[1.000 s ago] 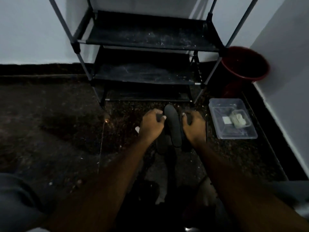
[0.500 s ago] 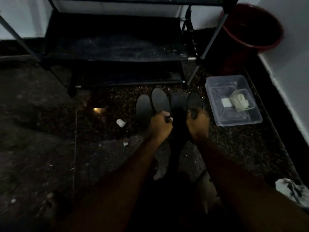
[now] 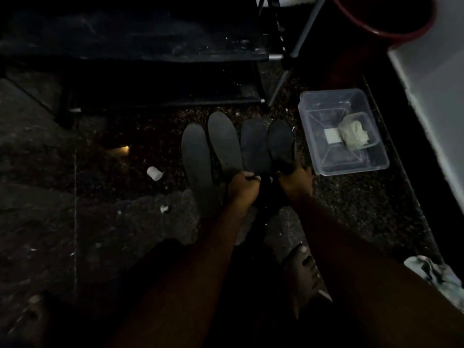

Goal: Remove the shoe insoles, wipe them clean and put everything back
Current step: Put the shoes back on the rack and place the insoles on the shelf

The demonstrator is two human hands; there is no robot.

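Note:
Several dark insoles fan out side by side on the speckled floor. The far-left insole (image 3: pixel 197 159) lies flat. My left hand (image 3: pixel 242 189) grips the heel of the second insole (image 3: pixel 224 143). Beside it lie a third insole (image 3: pixel 254 146) and a fourth insole (image 3: pixel 281 143), whose heel my right hand (image 3: pixel 295 183) grips. A crumpled pale cloth (image 3: pixel 352 134) sits in a clear plastic tub (image 3: pixel 313 106) to the right. The shoes are too dark to make out.
A black metal shoe rack (image 3: pixel 150 51) stands just behind the insoles. A red bucket (image 3: pixel 384 18) sits at the top right by the white wall (image 3: pixel 431 79). A small white scrap (image 3: pixel 155 173) lies left of the insoles. My bare foot (image 3: pixel 301 270) is below my hands.
The insoles, bunched upright between my hands a second ago, are now spread flat in a row on the floor. The view has tilted down and moved closer.

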